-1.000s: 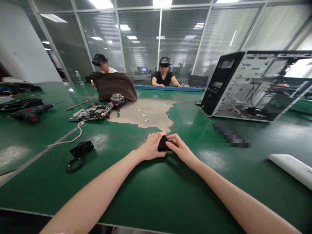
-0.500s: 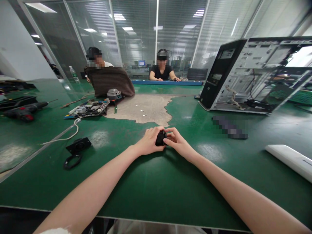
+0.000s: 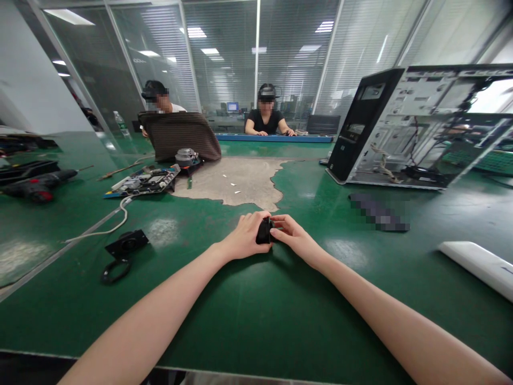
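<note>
Between my two hands is a small black part, its exact kind not clear from here. My left hand wraps round it from the left, thumb below and fingers over the top. From the right, my right hand grips its side with thumb and fingertips. The part is just above the green table. On the table to the left lie a black square piece with a round middle and a black ring.
A circuit board, white cable and power drill lie left. An open computer case stands right, near a pixelated dark object and a white casing. Two people sit across, one behind a brown cloth-like cover.
My hands stay round the black part, which looks slightly turned. The whole view has shifted a little; nothing has been let go.
</note>
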The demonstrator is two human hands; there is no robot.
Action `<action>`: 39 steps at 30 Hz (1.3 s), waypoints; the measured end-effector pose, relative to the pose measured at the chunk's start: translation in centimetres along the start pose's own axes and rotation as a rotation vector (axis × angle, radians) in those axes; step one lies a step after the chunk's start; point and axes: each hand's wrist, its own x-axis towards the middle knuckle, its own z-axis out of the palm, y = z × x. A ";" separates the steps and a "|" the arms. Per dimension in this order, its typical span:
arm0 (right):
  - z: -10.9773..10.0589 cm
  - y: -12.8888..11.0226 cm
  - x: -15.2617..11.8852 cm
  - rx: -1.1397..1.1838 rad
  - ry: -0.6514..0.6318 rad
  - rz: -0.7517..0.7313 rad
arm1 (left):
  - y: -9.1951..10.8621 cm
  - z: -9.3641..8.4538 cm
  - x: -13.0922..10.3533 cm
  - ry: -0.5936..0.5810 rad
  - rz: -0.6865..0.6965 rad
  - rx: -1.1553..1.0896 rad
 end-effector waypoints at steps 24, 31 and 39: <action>0.1 -0.4 -0.3 0.037 -0.029 -0.022 | 0.2 -0.2 0.0 0.003 -0.006 0.003; -0.4 -0.2 0.0 0.019 -0.052 0.002 | 0.1 -0.2 0.0 0.002 0.000 -0.026; -0.1 -0.5 -0.5 0.053 -0.037 0.001 | 0.1 -0.1 0.0 0.006 0.010 -0.019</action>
